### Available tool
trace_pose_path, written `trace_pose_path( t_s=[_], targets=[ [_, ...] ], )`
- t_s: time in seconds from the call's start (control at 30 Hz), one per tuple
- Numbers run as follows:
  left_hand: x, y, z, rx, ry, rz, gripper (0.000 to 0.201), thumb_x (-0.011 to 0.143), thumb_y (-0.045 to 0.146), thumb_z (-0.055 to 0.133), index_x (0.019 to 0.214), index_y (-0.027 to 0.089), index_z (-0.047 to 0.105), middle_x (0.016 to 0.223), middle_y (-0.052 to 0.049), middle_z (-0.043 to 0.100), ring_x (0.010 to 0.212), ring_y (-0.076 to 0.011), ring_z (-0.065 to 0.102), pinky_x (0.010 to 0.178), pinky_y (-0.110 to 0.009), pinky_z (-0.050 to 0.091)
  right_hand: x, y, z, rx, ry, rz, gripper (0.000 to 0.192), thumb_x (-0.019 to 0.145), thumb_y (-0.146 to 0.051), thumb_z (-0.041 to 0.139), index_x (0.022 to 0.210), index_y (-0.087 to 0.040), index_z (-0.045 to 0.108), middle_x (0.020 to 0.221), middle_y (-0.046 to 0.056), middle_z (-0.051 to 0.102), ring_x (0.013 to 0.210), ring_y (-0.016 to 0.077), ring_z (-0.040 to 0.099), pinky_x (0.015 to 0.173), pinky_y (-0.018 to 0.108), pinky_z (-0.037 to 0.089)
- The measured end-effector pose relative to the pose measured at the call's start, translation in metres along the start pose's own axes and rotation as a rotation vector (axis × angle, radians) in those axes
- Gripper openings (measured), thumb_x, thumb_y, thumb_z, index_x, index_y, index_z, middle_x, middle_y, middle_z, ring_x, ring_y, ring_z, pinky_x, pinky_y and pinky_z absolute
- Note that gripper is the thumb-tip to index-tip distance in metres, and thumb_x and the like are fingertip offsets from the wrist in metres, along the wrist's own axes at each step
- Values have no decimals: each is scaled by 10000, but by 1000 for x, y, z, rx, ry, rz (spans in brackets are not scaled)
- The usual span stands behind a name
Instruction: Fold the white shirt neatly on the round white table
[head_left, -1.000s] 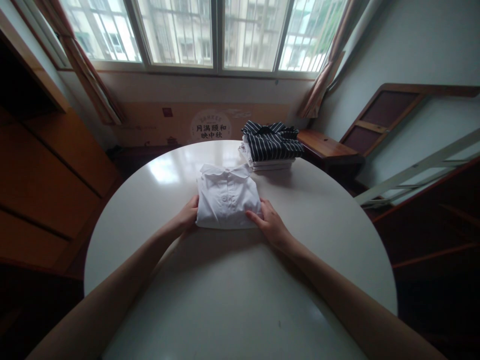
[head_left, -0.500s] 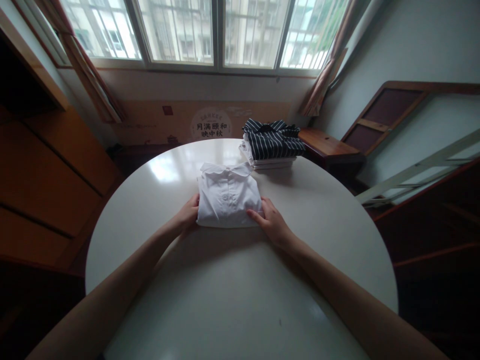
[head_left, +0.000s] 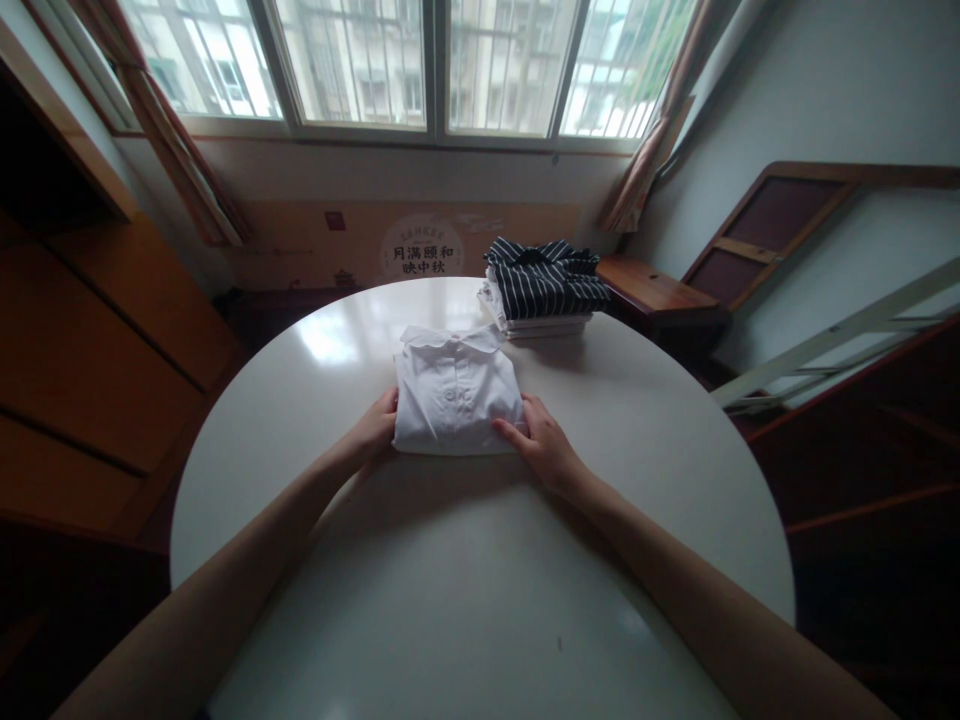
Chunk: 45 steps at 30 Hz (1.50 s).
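Note:
A folded white shirt [head_left: 457,395] lies on the round white table [head_left: 450,580], its collar toward the window and its button front facing up. At its left edge, my left hand [head_left: 379,425] grips the side, with the fingertips partly hidden behind the cloth. My right hand [head_left: 546,440] holds the right edge, thumb on top of the fabric and fingers along the side and under it. Just behind the shirt to the right is a stack of folded clothes, with a black-and-white striped shirt [head_left: 551,282] on top and white garments [head_left: 547,327] below.
A wooden bench or low stand [head_left: 656,285] is beyond the table's right rear edge. Orange-brown cabinets [head_left: 97,370] stand on the left. Barred windows [head_left: 360,70] with curtains [head_left: 176,150] line the far wall, above a printed cardboard panel [head_left: 285,240].

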<state>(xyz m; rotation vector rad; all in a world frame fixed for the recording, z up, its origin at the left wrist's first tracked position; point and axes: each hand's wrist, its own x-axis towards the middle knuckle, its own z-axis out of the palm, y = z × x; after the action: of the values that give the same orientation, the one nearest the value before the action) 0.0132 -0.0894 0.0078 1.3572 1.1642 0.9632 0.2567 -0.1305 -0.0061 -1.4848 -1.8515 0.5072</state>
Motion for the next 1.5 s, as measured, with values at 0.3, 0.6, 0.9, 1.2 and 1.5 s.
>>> trace_pose_path(
  t_s=[0.3, 0.6, 0.9, 1.2, 1.5],
  targets=[
    [0, 1, 0, 4, -3, 15, 606, 511, 284, 647, 1078, 78, 589, 1111, -145, 630, 1081, -322, 539, 963, -426, 421, 0, -1, 0, 0, -7, 0, 465, 821, -556, 464, 1043, -151, 524, 1124, 141, 544, 1026, 240, 537, 935, 387, 423],
    [0, 1, 1, 10, -10, 30, 602, 513, 298, 655, 1075, 90, 601, 1075, -130, 647, 1061, -317, 551, 952, -425, 429, 0, 0, 0, -26, 6, -13, 420, 821, -547, 467, 982, -165, 531, 1041, 116, 567, 925, 214, 553, 861, 355, 451],
    [1, -2, -1, 63, 14, 32, 576, 516, 302, 634, 1050, 88, 607, 1147, -147, 617, 1109, -341, 519, 991, -456, 393, 0, -1, -1, -36, -19, 7, 404, 824, -547, 451, 925, -160, 509, 1000, 118, 555, 903, 216, 540, 855, 363, 447],
    [1, -4, -2, 86, 8, 45, 569, 532, 287, 617, 1065, 88, 605, 1143, -145, 624, 1095, -340, 532, 984, -454, 404, 1, -3, -3, -48, -31, 1, 402, 827, -554, 443, 890, -163, 509, 975, 108, 553, 886, 209, 537, 831, 346, 442],
    [3, -7, -3, 110, 5, 59, 594, 545, 282, 595, 1109, 94, 593, 1168, -134, 616, 1102, -330, 529, 991, -463, 400, 1, 0, -2, -60, -10, -38, 393, 828, -548, 457, 880, -160, 500, 934, 101, 559, 837, 192, 533, 795, 328, 447]
  ],
)
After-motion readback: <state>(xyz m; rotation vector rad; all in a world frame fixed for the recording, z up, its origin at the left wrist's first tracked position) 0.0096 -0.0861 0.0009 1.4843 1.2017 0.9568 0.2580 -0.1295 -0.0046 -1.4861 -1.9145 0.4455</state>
